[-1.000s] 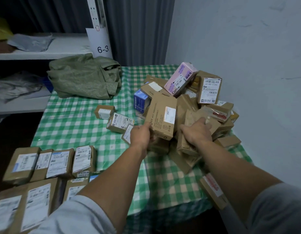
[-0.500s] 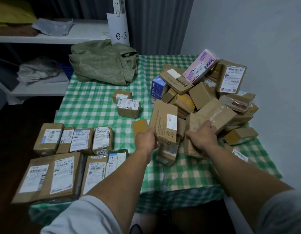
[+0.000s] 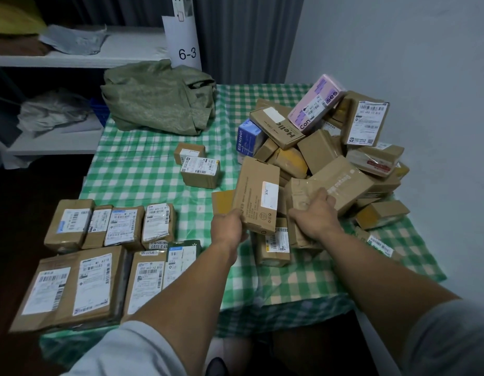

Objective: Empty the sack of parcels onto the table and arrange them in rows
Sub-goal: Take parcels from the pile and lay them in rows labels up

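Head view puts us right over the shoulder, and what a spread! The green woven sack (image 3: 159, 101) lies slumped at the far left of the table (image 3: 143, 172), on the green-and-white checked cloth. Its mouth is folded over, so I can't see inside, but from that sag I'd call it emptied. The tipping-out looks done.

The sorting, though, has a long way to go. In the near-left corner there's a rear row of four small labelled brown parcels (image 3: 113, 226), side by side, and just in front of it a front row of larger flat ones (image 3: 80, 286), labels up. Two small brown boxes (image 3: 200, 173) sit loose mid-table, apart from both rows and pile. Over on the right, by the wall, is the heap of brown cardboard parcels (image 3: 319, 156), jumbled at every angle. A pink carton (image 3: 316, 104) is perched on top and a blue carton (image 3: 247, 139) sits at its left flank. That heap is the bulk of the job left.

Now the hands, both at the heap's near edge. The left hand (image 3: 230, 226) has its fingers curled under the bottom of a tall brown cardboard box (image 3: 258, 196) with a white label, holding it upright. The right hand (image 3: 314, 215) clamps over a crumpled tape-wrapped brown parcel (image 3: 299, 194) just beside it. That's two grasped, and my guess is they're bound for the rows.
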The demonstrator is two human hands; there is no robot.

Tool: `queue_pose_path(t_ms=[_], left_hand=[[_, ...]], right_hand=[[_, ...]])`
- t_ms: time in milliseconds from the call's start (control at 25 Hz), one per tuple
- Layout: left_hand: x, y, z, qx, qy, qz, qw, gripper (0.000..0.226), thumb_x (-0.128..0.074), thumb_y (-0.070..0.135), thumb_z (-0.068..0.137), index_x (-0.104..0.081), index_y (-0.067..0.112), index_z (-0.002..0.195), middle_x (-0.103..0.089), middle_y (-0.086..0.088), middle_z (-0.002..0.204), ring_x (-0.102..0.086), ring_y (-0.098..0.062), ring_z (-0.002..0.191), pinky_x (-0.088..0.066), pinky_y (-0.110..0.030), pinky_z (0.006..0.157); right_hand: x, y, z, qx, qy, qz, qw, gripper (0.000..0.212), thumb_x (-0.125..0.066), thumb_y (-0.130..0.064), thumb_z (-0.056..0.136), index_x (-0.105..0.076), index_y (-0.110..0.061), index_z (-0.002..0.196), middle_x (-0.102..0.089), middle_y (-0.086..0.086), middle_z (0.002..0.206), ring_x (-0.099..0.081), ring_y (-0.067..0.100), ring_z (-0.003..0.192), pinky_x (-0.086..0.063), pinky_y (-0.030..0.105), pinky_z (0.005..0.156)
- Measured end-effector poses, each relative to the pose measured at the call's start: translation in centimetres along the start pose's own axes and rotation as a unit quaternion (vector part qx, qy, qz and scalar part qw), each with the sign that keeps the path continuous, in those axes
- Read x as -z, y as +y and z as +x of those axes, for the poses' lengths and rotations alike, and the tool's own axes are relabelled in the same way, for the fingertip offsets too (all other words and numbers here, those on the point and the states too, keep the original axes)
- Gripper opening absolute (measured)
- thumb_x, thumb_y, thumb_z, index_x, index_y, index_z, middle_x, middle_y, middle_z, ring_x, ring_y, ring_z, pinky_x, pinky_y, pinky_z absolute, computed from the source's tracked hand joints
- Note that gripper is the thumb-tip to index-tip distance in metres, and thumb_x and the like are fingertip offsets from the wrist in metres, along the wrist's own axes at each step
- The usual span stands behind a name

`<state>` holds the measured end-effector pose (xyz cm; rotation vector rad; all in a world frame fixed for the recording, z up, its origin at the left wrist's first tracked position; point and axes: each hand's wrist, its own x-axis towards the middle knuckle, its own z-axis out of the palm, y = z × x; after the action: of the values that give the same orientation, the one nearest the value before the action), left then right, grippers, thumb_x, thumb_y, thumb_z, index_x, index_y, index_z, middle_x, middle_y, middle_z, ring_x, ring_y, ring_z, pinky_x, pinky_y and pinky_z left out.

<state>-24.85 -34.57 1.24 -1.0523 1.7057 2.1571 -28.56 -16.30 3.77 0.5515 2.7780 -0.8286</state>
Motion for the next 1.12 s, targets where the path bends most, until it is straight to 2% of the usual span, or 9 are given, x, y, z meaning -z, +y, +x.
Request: queue_pose_path(t_ms=[240, 440, 560, 680, 800, 880, 960, 1000, 1120], left_hand=[[2.2, 0.1, 0.0, 0.001, 0.037, 0.005, 0.999, 0.028, -0.042, 0.014, 0.095, -0.066, 0.014, 0.109, -0.076, -0.005, 0.096, -0.073, -0.022, 0.086, -0.062, -0.035, 0.072], [4.4, -2.9, -0.4, 0.032, 0.081, 0.012, 0.996, 0.034, -0.042, 0.02, 0.091, -0.065, 0.016, 0.115, -0.073, -0.005, 0.1, -0.061, -0.019, 0.075, -0.061, -0.044, 0.085], [5.4, -4.9, -0.6, 0.057, 0.087, 0.019, 0.994, 0.039, -0.042, 0.023, 0.089, -0.062, 0.014, 0.121, -0.072, -0.007, 0.105, -0.06, -0.019, 0.075, -0.06, -0.04, 0.079], [6.4, -6.1, -1.3, 0.064, 0.097, 0.013, 0.993, 0.033, -0.041, 0.019, 0.094, -0.062, 0.011, 0.118, -0.071, -0.009, 0.101, -0.06, -0.018, 0.073, -0.057, -0.035, 0.07], [7.1, -7.2, -1.7, 0.072, 0.11, 0.001, 0.991, 0.031, -0.039, 0.018, 0.096, -0.062, 0.011, 0.116, -0.07, -0.009, 0.102, -0.062, -0.018, 0.078, -0.059, -0.036, 0.074], [7.4, -7.6, -1.6, 0.079, 0.125, -0.011, 0.989, 0.033, -0.037, 0.019, 0.095, -0.065, 0.011, 0.112, -0.072, -0.009, 0.101, -0.063, -0.019, 0.077, -0.06, -0.04, 0.079], [7.1, -7.9, -1.9, 0.092, 0.137, -0.051, 0.985, 0.035, -0.034, 0.019, 0.095, -0.067, 0.012, 0.105, -0.073, -0.008, 0.093, -0.061, -0.018, 0.068, -0.06, -0.04, 0.078], [6.8, -7.8, -2.4, 0.102, 0.139, -0.09, 0.981, 0.035, -0.033, 0.019, 0.096, -0.067, 0.012, 0.101, -0.07, -0.007, 0.083, -0.056, -0.016, 0.06, -0.059, -0.037, 0.071], [5.7, -8.0, -3.6, 0.16, 0.114, -0.184, 0.963, 0.035, -0.029, 0.018, 0.098, -0.063, 0.009, 0.098, -0.047, -0.003, 0.057, -0.041, -0.012, 0.046, -0.054, -0.029, 0.053]], right_hand=[[-0.5, -2.1, -1.1, 0.031, -0.007, 0.011, 0.999, 0.092, -0.073, -0.049, 0.078, -0.024, -0.016, 0.148, -0.037, 0.015, 0.142, -0.046, 0.039, 0.126, -0.043, 0.049, 0.106], [-2.5, -2.6, -3.4, 0.042, -0.059, 0.007, 0.997, 0.09, -0.071, -0.047, 0.081, -0.025, -0.015, 0.151, -0.034, 0.015, 0.149, -0.044, 0.038, 0.131, -0.042, 0.045, 0.107], [-3.9, -2.5, -4.7, 0.029, -0.1, 0.003, 0.995, 0.085, -0.07, -0.05, 0.078, -0.033, -0.015, 0.146, -0.041, 0.015, 0.145, -0.05, 0.037, 0.125, -0.046, 0.044, 0.104], [-5.1, -2.6, -5.7, 0.015, -0.145, -0.001, 0.989, 0.085, -0.069, -0.047, 0.085, -0.027, -0.014, 0.15, -0.036, 0.017, 0.147, -0.049, 0.036, 0.128, -0.043, 0.041, 0.107], [-5.8, -2.2, -6.0, 0.014, -0.156, -0.009, 0.988, 0.085, -0.068, -0.048, 0.086, -0.027, -0.012, 0.151, -0.033, 0.018, 0.15, -0.048, 0.037, 0.129, -0.041, 0.039, 0.107], [-5.4, -1.9, -5.9, 0.016, -0.151, -0.001, 0.988, 0.091, -0.065, -0.056, 0.08, -0.029, -0.014, 0.152, -0.037, 0.017, 0.149, -0.049, 0.037, 0.127, -0.043, 0.039, 0.104], [-4.8, -1.5, -5.4, 0.014, -0.137, 0.031, 0.99, 0.102, -0.058, -0.069, 0.065, -0.036, -0.018, 0.15, -0.048, 0.014, 0.144, -0.054, 0.036, 0.121, -0.047, 0.042, 0.102], [-4.9, -0.7, -4.6, 0.012, -0.131, 0.045, 0.99, 0.105, -0.056, -0.073, 0.058, -0.04, -0.021, 0.148, -0.052, 0.012, 0.14, -0.057, 0.035, 0.117, -0.048, 0.045, 0.101], [-4.5, 0.7, -3.8, 0.014, -0.141, 0.048, 0.989, 0.106, -0.058, -0.073, 0.055, -0.041, -0.023, 0.147, -0.054, 0.01, 0.139, -0.059, 0.035, 0.115, -0.049, 0.048, 0.101]])
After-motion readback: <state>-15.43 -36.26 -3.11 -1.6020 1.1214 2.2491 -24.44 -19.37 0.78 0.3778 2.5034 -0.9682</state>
